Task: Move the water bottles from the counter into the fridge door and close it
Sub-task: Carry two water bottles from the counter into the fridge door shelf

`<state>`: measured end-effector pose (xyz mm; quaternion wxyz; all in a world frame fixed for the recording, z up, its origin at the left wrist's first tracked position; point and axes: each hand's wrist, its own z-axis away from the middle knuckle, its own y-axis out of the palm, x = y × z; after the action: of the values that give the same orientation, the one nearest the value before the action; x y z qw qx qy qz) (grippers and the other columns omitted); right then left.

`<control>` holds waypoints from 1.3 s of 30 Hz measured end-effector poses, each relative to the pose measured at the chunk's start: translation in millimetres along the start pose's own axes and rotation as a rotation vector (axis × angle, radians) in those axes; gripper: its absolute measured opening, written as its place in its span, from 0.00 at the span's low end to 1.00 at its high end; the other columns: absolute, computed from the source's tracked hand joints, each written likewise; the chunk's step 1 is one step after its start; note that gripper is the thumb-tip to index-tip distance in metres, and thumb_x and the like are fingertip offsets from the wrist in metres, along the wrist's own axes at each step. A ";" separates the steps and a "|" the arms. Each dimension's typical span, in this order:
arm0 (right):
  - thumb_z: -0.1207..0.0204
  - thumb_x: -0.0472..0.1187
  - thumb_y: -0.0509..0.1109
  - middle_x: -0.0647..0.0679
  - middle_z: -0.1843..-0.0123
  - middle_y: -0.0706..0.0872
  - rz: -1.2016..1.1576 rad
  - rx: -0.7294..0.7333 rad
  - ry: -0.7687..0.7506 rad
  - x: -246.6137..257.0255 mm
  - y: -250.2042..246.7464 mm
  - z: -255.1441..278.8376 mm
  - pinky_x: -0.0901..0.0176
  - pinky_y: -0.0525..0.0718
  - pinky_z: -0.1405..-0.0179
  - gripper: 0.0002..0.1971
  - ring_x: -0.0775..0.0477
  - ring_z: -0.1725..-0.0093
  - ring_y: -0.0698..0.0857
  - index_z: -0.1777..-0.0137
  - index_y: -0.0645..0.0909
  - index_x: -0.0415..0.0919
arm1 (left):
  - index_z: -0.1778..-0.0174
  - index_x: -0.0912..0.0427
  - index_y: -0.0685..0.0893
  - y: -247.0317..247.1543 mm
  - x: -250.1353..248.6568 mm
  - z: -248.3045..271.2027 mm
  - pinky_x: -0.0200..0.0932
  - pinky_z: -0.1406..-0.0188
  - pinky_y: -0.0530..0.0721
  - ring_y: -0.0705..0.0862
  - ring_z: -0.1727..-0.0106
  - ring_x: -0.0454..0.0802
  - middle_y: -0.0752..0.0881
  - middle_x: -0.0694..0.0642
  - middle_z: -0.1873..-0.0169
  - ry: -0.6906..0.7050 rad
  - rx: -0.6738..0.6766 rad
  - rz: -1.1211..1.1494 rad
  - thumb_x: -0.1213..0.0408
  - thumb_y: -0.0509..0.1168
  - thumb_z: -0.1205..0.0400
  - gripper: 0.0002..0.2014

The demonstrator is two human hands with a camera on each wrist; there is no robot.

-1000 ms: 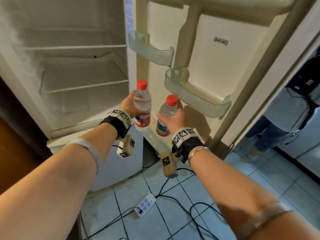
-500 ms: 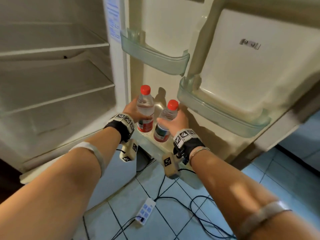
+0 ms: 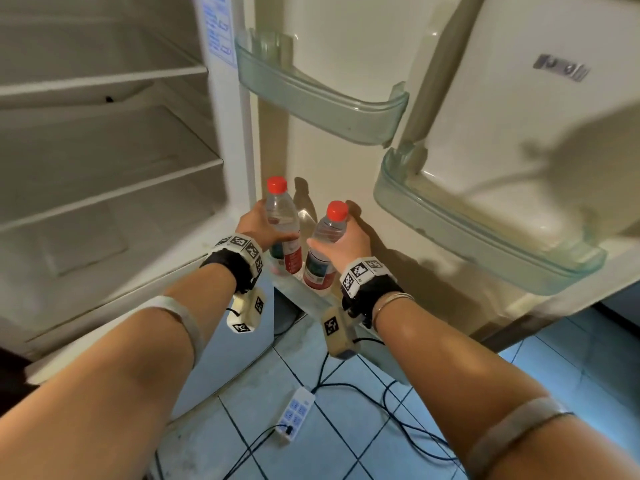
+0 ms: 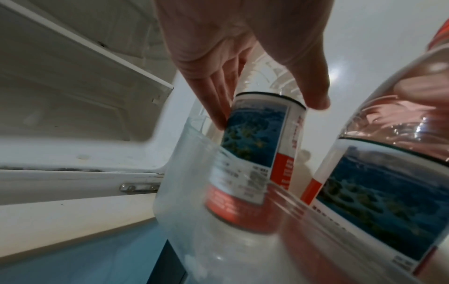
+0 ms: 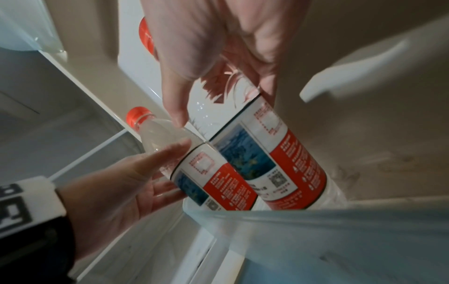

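Left hand (image 3: 258,225): fingers curled round the left bottle (image 3: 282,230) at its clear upper body; the left wrist view shows the fingers (image 4: 218,100) on one side and the thumb on the other, just above the label.
Right hand (image 3: 341,242): grips the right bottle (image 3: 327,247) below its shoulder; the right wrist view shows the thumb across the clear plastic and the fingers (image 5: 262,76) wrapped behind.
Left bottle: upright, red cap, red and blue label, its base inside the lowest door bin (image 3: 298,289), at the bin's left end by the hinge.
Right bottle: tilted slightly left, red cap, just right of the left bottle; in the right wrist view the two labels lie side by side, touching or nearly so.
Head view only: the open fridge door (image 3: 346,64) with two further clear bins, an upper bin (image 3: 322,98) and a middle bin (image 3: 485,244) to the right, the cabinet shelves (image 3: 104,81) on the left, and a power strip (image 3: 296,412) with cables on the tiled floor.
Left wrist view only: the frosted front wall of the bin (image 4: 194,221) crossing the lower part of the left bottle's label, so the base sits behind it.
Right wrist view only: both bottle bases standing down in the bin (image 5: 316,230), behind its near rim; the left hand (image 5: 126,184) seen from the side with marker band at the wrist.
Cannot tell: whether either base rests fully on the bin floor.
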<state>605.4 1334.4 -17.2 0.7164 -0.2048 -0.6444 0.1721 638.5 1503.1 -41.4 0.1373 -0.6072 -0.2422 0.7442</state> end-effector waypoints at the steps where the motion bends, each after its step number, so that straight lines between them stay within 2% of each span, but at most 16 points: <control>1: 0.39 0.45 0.82 0.47 0.41 0.86 0.010 -0.003 0.000 0.3 1.5 -2.4 0.60 0.79 0.42 0.28 0.47 0.42 0.85 0.38 0.77 0.43 | 0.34 0.56 0.74 -0.9 -0.7 0.2 0.46 0.43 0.83 0.84 0.40 0.54 0.85 0.55 0.40 -0.004 -0.011 -0.015 0.54 0.79 0.36 0.35; 4: 0.39 0.46 0.82 0.47 0.40 0.86 0.038 0.000 0.007 1.5 3.8 -7.9 0.57 0.80 0.38 0.30 0.46 0.41 0.85 0.38 0.76 0.44 | 0.36 0.58 0.76 -4.0 -7.3 0.6 0.48 0.44 0.85 0.85 0.43 0.56 0.86 0.57 0.43 0.002 -0.056 -0.172 0.41 0.74 0.34 0.36; 6: 0.40 0.48 0.82 0.47 0.38 0.85 0.062 0.016 0.006 2.1 4.7 -10.0 0.53 0.80 0.35 0.33 0.46 0.38 0.84 0.35 0.75 0.44 | 0.38 0.62 0.77 -7.0 -12.2 2.0 0.48 0.52 0.85 0.85 0.48 0.57 0.87 0.59 0.49 -0.029 -0.064 -0.320 0.31 0.66 0.34 0.40; 8: 0.40 0.50 0.82 0.47 0.36 0.83 0.086 0.034 0.012 2.2 4.0 -10.1 0.50 0.80 0.33 0.37 0.45 0.36 0.82 0.32 0.72 0.44 | 0.46 0.66 0.80 -8.0 -16.4 4.5 0.45 0.62 0.81 0.84 0.58 0.57 0.85 0.59 0.59 -0.089 -0.047 -0.430 0.27 0.60 0.33 0.41; 10: 0.40 0.50 0.82 0.47 0.35 0.83 0.091 0.047 0.013 1.0 2.7 -9.0 0.51 0.79 0.33 0.37 0.45 0.36 0.82 0.31 0.71 0.45 | 0.52 0.65 0.80 -7.3 -18.8 5.9 0.44 0.64 0.81 0.83 0.61 0.56 0.83 0.58 0.62 -0.130 -0.036 -0.448 0.26 0.58 0.33 0.40; 12: 0.40 0.50 0.82 0.47 0.36 0.84 0.091 0.056 0.007 -0.4 1.1 -6.4 0.53 0.79 0.35 0.36 0.45 0.37 0.83 0.32 0.72 0.45 | 0.47 0.62 0.80 -6.7 -19.0 2.9 0.46 0.57 0.83 0.84 0.56 0.58 0.85 0.59 0.56 -0.147 -0.010 -0.400 0.27 0.60 0.33 0.39; 15: 0.39 0.51 0.81 0.47 0.36 0.83 0.097 0.082 -0.003 0.4 -1.4 -1.4 0.55 0.79 0.38 0.35 0.45 0.37 0.83 0.33 0.72 0.45 | 0.32 0.59 0.75 -9.2 -17.7 -0.9 0.53 0.41 0.83 0.83 0.41 0.60 0.84 0.59 0.40 -0.180 0.039 -0.315 0.28 0.61 0.33 0.43; 16: 0.38 0.50 0.81 0.46 0.35 0.83 0.098 0.089 -0.005 1.8 -2.6 0.6 0.55 0.78 0.38 0.35 0.44 0.36 0.82 0.32 0.71 0.45 | 0.30 0.58 0.73 -10.0 -17.5 0.4 0.54 0.39 0.81 0.82 0.39 0.61 0.83 0.59 0.37 -0.181 0.044 -0.294 0.29 0.62 0.33 0.43; 18: 0.36 0.50 0.80 0.45 0.30 0.79 0.091 0.091 0.005 4.9 -7.2 4.1 0.53 0.76 0.34 0.40 0.43 0.32 0.79 0.27 0.66 0.42 | 0.28 0.60 0.70 -11.2 -17.7 3.0 0.52 0.41 0.79 0.80 0.36 0.61 0.81 0.60 0.35 -0.179 0.033 -0.296 0.32 0.63 0.31 0.43; 20: 0.35 0.49 0.79 0.44 0.25 0.74 0.092 0.088 0.006 6.8 -12.1 7.6 0.52 0.73 0.30 0.43 0.42 0.28 0.75 0.24 0.61 0.40 | 0.29 0.62 0.69 -13.1 -17.9 5.9 0.51 0.46 0.78 0.80 0.36 0.61 0.80 0.61 0.36 -0.177 0.016 -0.312 0.34 0.65 0.30 0.42; 22: 0.34 0.48 0.79 0.44 0.24 0.73 0.103 0.082 -0.008 7.1 -14.8 10.4 0.53 0.72 0.30 0.42 0.42 0.27 0.74 0.24 0.62 0.41 | 0.31 0.64 0.70 -15.4 -17.0 7.4 0.50 0.49 0.79 0.81 0.39 0.61 0.82 0.62 0.38 -0.163 0.001 -0.337 0.38 0.66 0.28 0.38; 26: 0.34 0.49 0.79 0.44 0.27 0.76 0.113 0.068 -0.021 5.0 -15.9 14.0 0.53 0.73 0.32 0.38 0.42 0.29 0.76 0.27 0.65 0.42 | 0.42 0.62 0.76 -18.1 -17.6 10.8 0.47 0.55 0.78 0.81 0.51 0.58 0.84 0.61 0.46 -0.073 -0.046 -0.348 0.53 0.65 0.21 0.19; 29: 0.34 0.48 0.79 0.45 0.28 0.77 0.105 0.044 -0.034 2.2 -18.1 16.3 0.55 0.73 0.33 0.37 0.43 0.30 0.77 0.28 0.66 0.42 | 0.51 0.60 0.78 -19.1 -19.7 12.5 0.44 0.56 0.74 0.78 0.55 0.54 0.83 0.59 0.51 -0.029 -0.037 -0.357 0.56 0.63 0.20 0.10; 32: 0.33 0.48 0.79 0.45 0.28 0.77 0.120 0.030 -0.043 0.7 -20.1 17.0 0.57 0.73 0.34 0.36 0.43 0.30 0.77 0.28 0.67 0.42 | 0.55 0.57 0.76 -17.9 -19.3 15.5 0.43 0.56 0.72 0.77 0.55 0.53 0.80 0.56 0.56 -0.008 -0.014 -0.365 0.56 0.62 0.19 0.08; 39: 0.32 0.47 0.78 0.45 0.28 0.77 0.119 0.015 -0.063 -3.0 -24.6 24.6 0.58 0.71 0.34 0.33 0.44 0.30 0.76 0.30 0.69 0.41 | 0.55 0.57 0.75 -16.9 -21.5 31.5 0.43 0.56 0.72 0.77 0.55 0.52 0.80 0.54 0.56 0.018 -0.020 -0.360 0.56 0.61 0.18 0.07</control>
<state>580.1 1313.6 -5.0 0.6857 -0.2319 -0.6520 0.2258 611.3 1500.5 -9.9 0.2646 -0.5618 -0.3532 0.6997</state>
